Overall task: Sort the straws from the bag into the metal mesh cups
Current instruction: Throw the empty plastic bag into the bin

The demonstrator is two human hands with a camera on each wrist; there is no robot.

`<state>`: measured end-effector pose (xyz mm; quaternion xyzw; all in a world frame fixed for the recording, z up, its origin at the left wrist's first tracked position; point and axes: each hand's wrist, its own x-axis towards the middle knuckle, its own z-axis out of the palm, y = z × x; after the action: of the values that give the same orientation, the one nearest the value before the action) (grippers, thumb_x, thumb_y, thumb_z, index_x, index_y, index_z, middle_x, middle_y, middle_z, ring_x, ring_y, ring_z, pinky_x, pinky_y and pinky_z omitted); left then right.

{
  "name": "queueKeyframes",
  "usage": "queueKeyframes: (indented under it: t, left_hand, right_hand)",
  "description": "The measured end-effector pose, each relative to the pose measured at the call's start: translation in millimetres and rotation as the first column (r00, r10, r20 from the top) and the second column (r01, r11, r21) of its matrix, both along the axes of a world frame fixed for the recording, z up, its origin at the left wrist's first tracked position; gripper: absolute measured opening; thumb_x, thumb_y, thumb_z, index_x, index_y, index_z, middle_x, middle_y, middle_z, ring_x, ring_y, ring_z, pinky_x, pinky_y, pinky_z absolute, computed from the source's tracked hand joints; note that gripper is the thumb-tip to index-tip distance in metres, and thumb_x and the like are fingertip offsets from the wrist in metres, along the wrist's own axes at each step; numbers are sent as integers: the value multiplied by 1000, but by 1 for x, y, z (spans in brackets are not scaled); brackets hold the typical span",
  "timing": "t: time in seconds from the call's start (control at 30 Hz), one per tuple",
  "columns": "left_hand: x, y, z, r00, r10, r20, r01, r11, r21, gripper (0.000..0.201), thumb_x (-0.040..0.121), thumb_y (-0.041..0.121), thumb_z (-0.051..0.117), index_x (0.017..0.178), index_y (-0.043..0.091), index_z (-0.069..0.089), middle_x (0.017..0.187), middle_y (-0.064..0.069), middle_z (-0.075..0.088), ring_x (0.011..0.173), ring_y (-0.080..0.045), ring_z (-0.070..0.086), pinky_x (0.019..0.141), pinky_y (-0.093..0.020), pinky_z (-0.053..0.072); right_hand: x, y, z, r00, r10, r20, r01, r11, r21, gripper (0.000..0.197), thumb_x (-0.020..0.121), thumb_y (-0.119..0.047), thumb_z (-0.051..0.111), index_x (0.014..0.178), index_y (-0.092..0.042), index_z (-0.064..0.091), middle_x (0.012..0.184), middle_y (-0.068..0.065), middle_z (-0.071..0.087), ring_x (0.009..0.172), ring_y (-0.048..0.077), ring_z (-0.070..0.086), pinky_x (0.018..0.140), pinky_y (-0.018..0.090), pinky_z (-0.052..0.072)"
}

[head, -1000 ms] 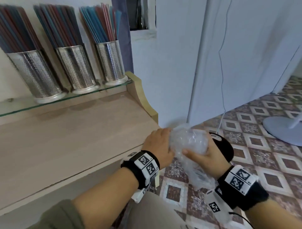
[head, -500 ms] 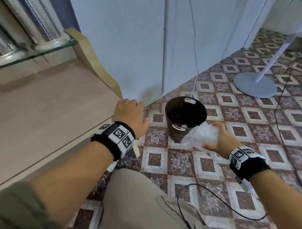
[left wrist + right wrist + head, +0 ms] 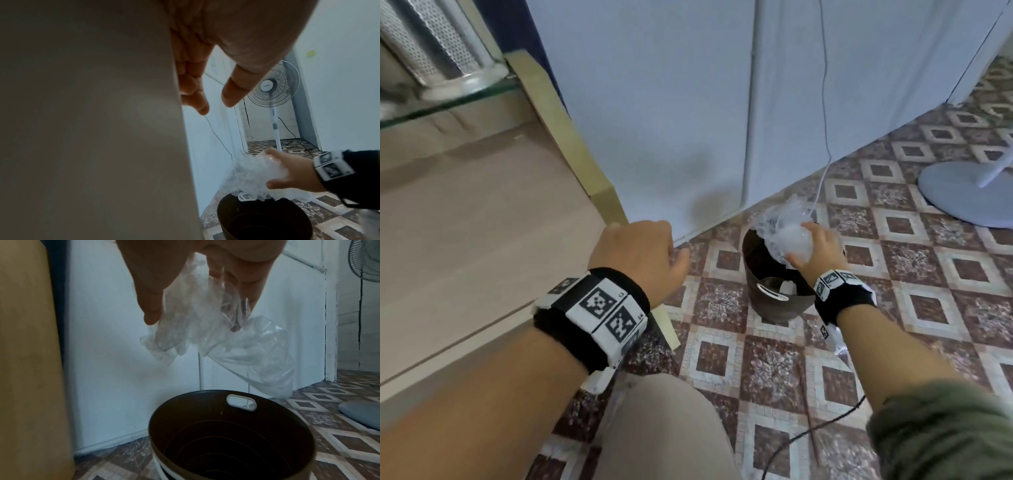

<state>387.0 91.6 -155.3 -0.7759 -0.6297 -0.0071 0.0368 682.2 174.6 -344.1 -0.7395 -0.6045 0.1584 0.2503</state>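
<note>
Empty bag over bin
Right hand (image 3: 813, 251) clutches crumpled clear plastic bag (image 3: 787, 233) above brown bin (image 3: 774, 301); likely light, soft, slippery, so bunch-grip; left hand (image 3: 635, 255) relaxed, empty.

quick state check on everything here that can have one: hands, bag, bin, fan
right hand: grips the crumpled bag above the bin
left hand: relaxed, holds nothing, at the desk edge
plastic bag: crumpled, no straws visible inside
bin: upright, open, no lid
fan: upright; running or not, cannot tell
</note>
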Motion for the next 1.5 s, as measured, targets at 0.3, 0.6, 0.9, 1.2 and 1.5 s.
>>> queueKeyframes:
  t: [0.3, 0.6, 0.9, 1.2, 1.5]
  left_hand:
    - [74, 22, -40, 988, -152, 4, 152, 982, -114, 35, 91, 51, 41, 109, 23, 51, 105, 1, 53, 96, -23, 54, 90, -42, 41]
    - [128, 119, -183, 983, -49, 179, 116, 913, -391, 49, 90, 43, 54, 131, 19, 39, 129, -6, 46, 113, -30, 51, 88, -40, 46]
    - [156, 186, -309, 932, 173, 319, 24, 847, -531, 78, 93, 36, 55, 152, 23, 5, 151, -17, 26, 129, -37, 42, 103, -47, 40]
    - [162, 204, -346, 893, 236, 382, -14, 865, -502, 89, 94, 35, 54, 152, 21, -13, 113, -20, 61, 80, -32, 61, 65, -33, 42]
    - [159, 200, -352, 830, 335, 446, -64, 852, -520, 91, 91, 19, 52, 151, 26, -16, 96, -15, 61, 56, -16, 53, 44, -24, 34]
  right_hand:
    - [-8, 42, -59, 993, -111, -34, 108, 991, -77, 74, 83, -33, 73, 143, -15, 35, 146, 15, 41, 136, 32, 36, 108, 42, 34]
    - [9, 62, -115, 985, -174, -9, 174, 984, 27, 81, 86, -41, 69, 151, -25, 23, 155, 27, 18, 138, 47, 28, 110, 56, 28]
    - [30, 74, -162, 993, -54, -105, 66, 992, 111, 91, 80, -44, 75, 145, -31, 13, 153, 31, 14, 143, 45, 19, 113, 49, 29]
    - [53, 90, -191, 972, 81, 220, 33, 881, -472, 85, 82, -68, 58, 150, -44, 11, 159, 8, 20, 140, 42, 28, 108, 55, 34]
    - [53, 60, -164, 991, -42, 129, 60, 989, -138, 46, 93, -47, 54, 133, -25, 53, 132, 5, 56, 120, 27, 52, 98, 41, 42]
